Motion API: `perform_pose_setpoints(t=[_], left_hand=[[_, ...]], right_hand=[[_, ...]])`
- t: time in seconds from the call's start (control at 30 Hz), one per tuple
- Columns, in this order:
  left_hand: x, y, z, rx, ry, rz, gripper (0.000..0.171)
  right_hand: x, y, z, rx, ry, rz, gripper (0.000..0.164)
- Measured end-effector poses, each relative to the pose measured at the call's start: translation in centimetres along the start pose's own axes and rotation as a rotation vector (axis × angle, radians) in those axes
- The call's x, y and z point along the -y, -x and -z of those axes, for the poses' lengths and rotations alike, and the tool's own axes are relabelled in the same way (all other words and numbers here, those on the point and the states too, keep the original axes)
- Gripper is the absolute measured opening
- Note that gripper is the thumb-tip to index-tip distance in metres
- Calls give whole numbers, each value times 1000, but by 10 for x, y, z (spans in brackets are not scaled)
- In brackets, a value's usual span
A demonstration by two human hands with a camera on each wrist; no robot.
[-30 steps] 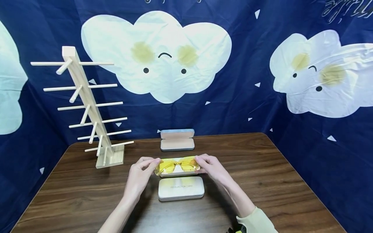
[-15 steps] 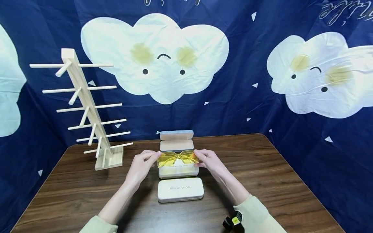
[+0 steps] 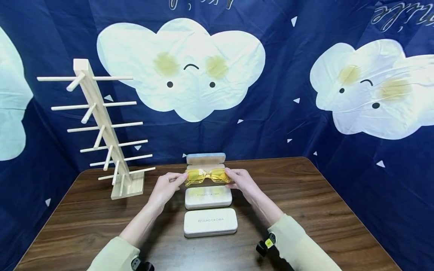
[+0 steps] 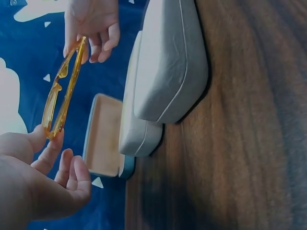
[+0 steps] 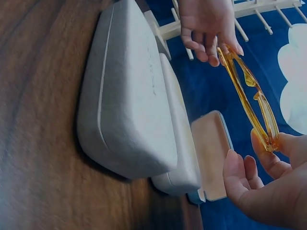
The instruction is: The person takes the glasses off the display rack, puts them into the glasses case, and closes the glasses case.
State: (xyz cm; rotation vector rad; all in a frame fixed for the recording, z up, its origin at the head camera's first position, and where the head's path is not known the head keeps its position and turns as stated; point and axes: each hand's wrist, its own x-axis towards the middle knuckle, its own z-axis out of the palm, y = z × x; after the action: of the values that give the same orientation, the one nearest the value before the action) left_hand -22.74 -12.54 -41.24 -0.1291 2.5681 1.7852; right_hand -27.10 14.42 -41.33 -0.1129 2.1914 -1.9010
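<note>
A pair of yellow-tinted glasses hangs level above the table, held at both ends. My left hand pinches its left end between thumb and fingers, and my right hand pinches the right end. Both wrist views show the amber frame well up off the wood, its arms folded behind the lenses. Below it lies a closed white glasses case, with a second closed white case nearer me. Behind the glasses stands an open case with a pale lining, partly hidden by them.
On the left of the brown wooden table stands a tall wooden rack with several pegs sticking out on its sides. A blue curtain with cloud prints hangs close behind the table's far edge.
Both hands have lifted the glasses up and away from me, from over the middle white case to in front of the open case. The cases have stayed put.
</note>
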Motion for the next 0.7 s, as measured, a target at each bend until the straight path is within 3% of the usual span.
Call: perform_pose_setpoints(t=[0.27,0.7], left_hand=[[-1,-14,-1,24,-37,9,45],[4,-48,-5,-22,-163,-12,37]], right_hand=[[4,-17,3,-22,47,-31,40],[-5,-50,9,-87,107,-119,34]])
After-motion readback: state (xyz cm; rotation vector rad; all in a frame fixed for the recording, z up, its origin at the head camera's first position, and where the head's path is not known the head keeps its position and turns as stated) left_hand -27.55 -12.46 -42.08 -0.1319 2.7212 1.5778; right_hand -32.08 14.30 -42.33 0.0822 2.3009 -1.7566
